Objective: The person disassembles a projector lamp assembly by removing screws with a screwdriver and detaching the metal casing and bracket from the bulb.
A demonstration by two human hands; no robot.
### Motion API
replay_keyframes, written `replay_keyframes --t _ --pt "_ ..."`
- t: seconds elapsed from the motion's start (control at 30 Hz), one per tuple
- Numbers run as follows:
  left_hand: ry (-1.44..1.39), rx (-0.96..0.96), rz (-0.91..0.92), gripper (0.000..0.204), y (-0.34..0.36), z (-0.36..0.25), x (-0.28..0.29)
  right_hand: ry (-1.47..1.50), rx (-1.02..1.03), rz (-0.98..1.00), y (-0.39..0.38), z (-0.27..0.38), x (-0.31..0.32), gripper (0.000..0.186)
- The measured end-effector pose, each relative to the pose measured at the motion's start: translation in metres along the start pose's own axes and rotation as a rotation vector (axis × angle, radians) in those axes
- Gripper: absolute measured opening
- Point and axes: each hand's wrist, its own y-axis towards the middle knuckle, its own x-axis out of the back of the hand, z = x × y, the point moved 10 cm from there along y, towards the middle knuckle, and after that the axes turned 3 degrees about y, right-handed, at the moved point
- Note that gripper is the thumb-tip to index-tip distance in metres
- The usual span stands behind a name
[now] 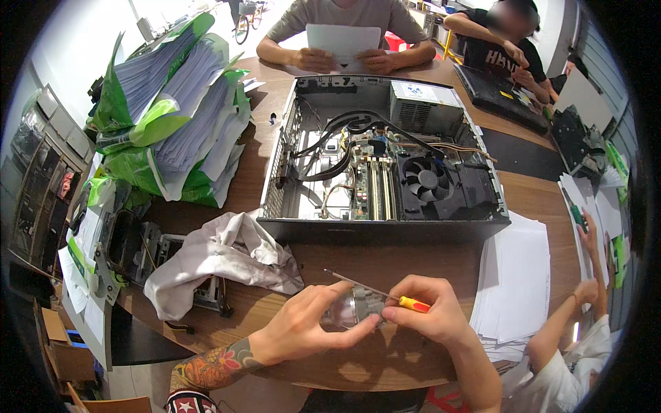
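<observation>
Ylw-red plastic-hdl screwdriver (411,303), R hand (437,313)

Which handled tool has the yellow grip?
The screwdriver in the wearer's right hand, its handle yellow and red; the tool in a co-worker's hand, far right, has a green handle.

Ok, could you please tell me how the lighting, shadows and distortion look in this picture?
In the head view, the wall at upper left is washed out nearly to white; in the head view, shadows darken the table below the left hand and right hand; also in the head view, fisheye bending is strongest toward the black rim.
</observation>
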Motion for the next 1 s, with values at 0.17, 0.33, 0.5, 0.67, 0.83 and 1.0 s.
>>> replay_keyframes --t 0.17,0.33,0.5,0.67,0.83,1.0 --pt "0.002 0.008 0.005 0.056 0.0 -0.001 0.002 -0.011 0.015 0.019 -0.001 0.004 -0.001 0.019" --pt "0.056 -0.037 0.018 0.057 -0.005 -0.002 -0.002 0.023 0.028 0.051 -0.001 0.007 -0.004 0.017" --pt "-0.011 0.005 0.067 0.049 -0.005 -0.001 -0.003 0.059 0.035 0.079 0.0 0.003 -0.006 0.016" --pt "0.029 -0.062 0.066 0.048 -0.003 -0.006 -0.001 0.049 0.026 0.081 -0.002 0.002 -0.004 0.018" --pt "0.025 -0.083 0.103 0.049 -0.004 -0.006 -0.003 0.042 -0.01 0.109 -0.001 -0.003 -0.005 0.018" --pt "0.029 -0.079 0.107 0.051 -0.007 -0.005 -0.004 0.132 -0.039 0.099 -0.003 -0.004 -0.002 0.017"
